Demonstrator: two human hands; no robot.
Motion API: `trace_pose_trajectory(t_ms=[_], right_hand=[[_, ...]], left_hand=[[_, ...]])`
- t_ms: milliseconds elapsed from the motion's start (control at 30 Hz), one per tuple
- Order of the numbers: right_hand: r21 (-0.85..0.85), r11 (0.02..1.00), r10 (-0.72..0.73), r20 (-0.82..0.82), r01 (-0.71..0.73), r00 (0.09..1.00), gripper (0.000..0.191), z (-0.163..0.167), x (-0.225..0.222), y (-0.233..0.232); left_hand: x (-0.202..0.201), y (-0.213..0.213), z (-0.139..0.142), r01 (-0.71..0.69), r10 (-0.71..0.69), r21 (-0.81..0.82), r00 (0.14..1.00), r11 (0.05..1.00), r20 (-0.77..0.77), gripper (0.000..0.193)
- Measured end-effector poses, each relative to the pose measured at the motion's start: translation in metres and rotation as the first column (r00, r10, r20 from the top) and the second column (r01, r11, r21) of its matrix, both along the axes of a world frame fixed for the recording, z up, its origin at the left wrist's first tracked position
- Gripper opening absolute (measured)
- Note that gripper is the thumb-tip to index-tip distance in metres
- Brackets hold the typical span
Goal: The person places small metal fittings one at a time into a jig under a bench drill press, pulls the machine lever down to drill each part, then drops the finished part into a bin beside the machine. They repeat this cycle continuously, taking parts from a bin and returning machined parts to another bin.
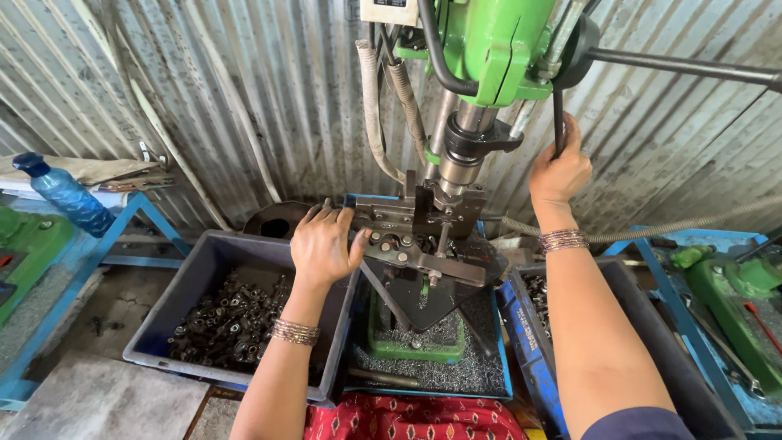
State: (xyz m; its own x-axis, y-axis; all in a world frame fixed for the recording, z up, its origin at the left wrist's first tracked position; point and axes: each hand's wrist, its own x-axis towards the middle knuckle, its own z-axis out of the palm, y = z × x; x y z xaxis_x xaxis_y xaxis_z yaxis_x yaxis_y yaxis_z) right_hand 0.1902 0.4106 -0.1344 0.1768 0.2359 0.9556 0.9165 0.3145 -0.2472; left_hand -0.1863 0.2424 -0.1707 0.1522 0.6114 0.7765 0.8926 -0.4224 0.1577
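1. A green bench drill press (489,41) with a steel spindle (460,155) is seen against a corrugated metal wall (244,90); its head is cut off by the top edge.
2. Two grey plastic bins flank the machine: the left bin (175,301) is filled with small dark metal parts (232,318), while the right bin (652,342) is largely covered by the right forearm, so its contents are hard to make out.
3. A dark steel clamping jig (419,232) is set under the spindle, above a blue tray (497,358) strewn with grey metal swarf (456,371). The workpiece is judged to be seated in this jig, but it cannot be singled out among the bolts and plates.
4. The left hand (324,244) is laid over the jig's left end, fingers curled about its edge; whether a loose part is held beneath the palm cannot be told.
5. The right hand (560,171) is closed around the thin black feed lever (558,122).
6. For clean work, the jig is best kept pressed flat and steady, the lever drawn evenly, and the fingers kept clear of the spindle.
7. A blue plastic bottle (63,191) is seen at far left.
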Motion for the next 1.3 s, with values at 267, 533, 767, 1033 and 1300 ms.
trace_pose_trajectory(t_ms=[267, 533, 767, 1033, 1300], right_hand=[[0.029, 0.999, 0.019, 0.009, -0.020, 1.000, 0.045, 0.001, 0.000, 0.002], [0.028, 0.999, 0.019, 0.020, -0.020, 1.000, 0.044, 0.001, 0.001, 0.006], [0.042, 0.998, 0.052, 0.015, -0.053, 0.999, 0.045, 0.000, 0.003, 0.011], [0.057, 0.998, 0.038, 0.004, -0.038, 0.999, 0.041, 0.002, 0.003, 0.017], [0.107, 0.990, 0.085, 0.024, -0.087, 0.996, 0.038, 0.009, 0.001, 0.017]], left_hand=[[0.000, 0.000, 0.000, -0.009, 0.009, 0.021, 1.000, 1.000, -0.002, 0.039], [-0.001, 0.001, -0.002, 0.001, -0.001, 0.010, 1.000, 1.000, 0.005, 0.042], [-0.001, 0.001, -0.002, -0.002, 0.002, 0.019, 1.000, 1.000, 0.014, 0.043], [0.002, 0.001, 0.000, -0.006, 0.005, 0.023, 1.000, 1.000, 0.025, 0.040], [0.003, 0.001, 0.002, -0.012, 0.012, 0.008, 1.000, 1.000, 0.016, 0.039]])
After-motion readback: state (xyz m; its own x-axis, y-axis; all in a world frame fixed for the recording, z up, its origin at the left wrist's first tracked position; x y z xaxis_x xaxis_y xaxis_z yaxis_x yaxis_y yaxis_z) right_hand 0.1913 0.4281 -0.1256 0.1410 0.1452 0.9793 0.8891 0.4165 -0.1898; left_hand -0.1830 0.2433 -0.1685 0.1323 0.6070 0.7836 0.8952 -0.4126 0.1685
